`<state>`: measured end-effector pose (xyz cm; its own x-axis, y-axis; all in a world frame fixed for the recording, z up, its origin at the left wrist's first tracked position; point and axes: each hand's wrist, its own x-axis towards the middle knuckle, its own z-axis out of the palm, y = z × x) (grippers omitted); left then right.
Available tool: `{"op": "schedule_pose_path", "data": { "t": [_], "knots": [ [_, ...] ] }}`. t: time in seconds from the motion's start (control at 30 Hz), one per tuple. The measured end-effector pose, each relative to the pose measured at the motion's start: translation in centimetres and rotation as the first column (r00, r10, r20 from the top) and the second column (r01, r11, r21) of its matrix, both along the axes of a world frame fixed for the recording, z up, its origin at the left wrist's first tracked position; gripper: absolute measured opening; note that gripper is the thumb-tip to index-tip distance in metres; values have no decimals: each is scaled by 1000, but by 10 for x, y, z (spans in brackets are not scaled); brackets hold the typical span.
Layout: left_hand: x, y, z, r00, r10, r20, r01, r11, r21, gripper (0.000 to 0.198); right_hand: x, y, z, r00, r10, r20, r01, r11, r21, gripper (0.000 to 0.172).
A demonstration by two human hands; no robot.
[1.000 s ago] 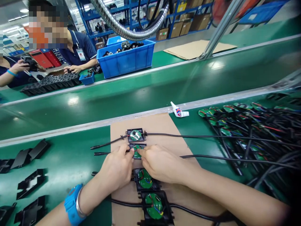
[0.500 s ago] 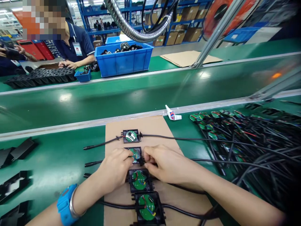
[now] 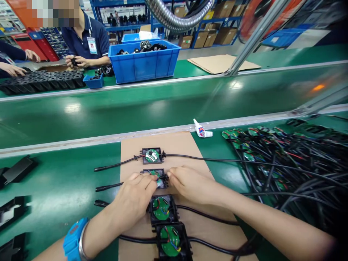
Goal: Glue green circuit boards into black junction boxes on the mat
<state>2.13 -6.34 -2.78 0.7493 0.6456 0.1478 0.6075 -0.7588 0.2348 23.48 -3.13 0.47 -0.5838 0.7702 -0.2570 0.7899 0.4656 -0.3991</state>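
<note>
In the head view, a small black plastic housing (image 3: 163, 184) with a round green circuit board lies between my hands on a cardboard sheet (image 3: 157, 139). My left hand (image 3: 134, 195) is closed over the housing's left side, fingertips pressed down at the board. At the right end, my right hand (image 3: 189, 185) pinches the black cable (image 3: 252, 194) where it enters the housing; the fingers partly hide the grip. Another housing with a board (image 3: 152, 156) lies beyond. Two more boards, a nearer one (image 3: 161, 208) and the nearest (image 3: 170, 239), sit in housings towards me.
On the right lies a heap of black cables (image 3: 293, 174) with green boards. Black plastic covers (image 3: 20, 170) lie at left. A small white tube (image 3: 201, 131) rests by the metal edge. Across the green bench are a blue bin (image 3: 144, 65) and a co-worker (image 3: 94, 40) handling a dark part.
My right fingers have drawn closer together at the housing's right end, and more of the housing shows. My left hand stays on it. The view has shifted slightly.
</note>
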Motion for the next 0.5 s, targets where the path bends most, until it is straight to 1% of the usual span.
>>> {"op": "schedule_pose_path", "data": {
  "t": [0.1, 0.17, 0.23, 0.3, 0.37, 0.5],
  "knots": [
    [1, 0, 3, 1000, 28, -14, -28, 999, -17, 49, -3, 10, 5, 989, 114, 90, -117, 993, 24, 32],
    [1, 0, 3, 999, 33, -30, -33, 999, -9, 52, -4, 15, 10, 984, 155, 86, -155, 988, -1, 32],
    [1, 1, 2, 999, 32, -22, -31, 999, 15, 55, -4, 19, 16, 981, 190, 46, -187, 980, -62, 33],
    [0, 1, 0, 999, 33, -13, -32, 999, 37, 54, -2, 22, 19, 970, 244, 14, -240, 960, -144, 33],
    [0, 1, 0, 999, 30, -14, -29, 999, 37, 55, 0, 24, 19, 955, 298, 14, -289, 937, -195, 33],
    [5, 2, 5, 999, -8, -38, 9, 1000, 17, 59, -1, 31, 7, 924, 379, 53, -363, 911, -195, 30]
  ]
}}
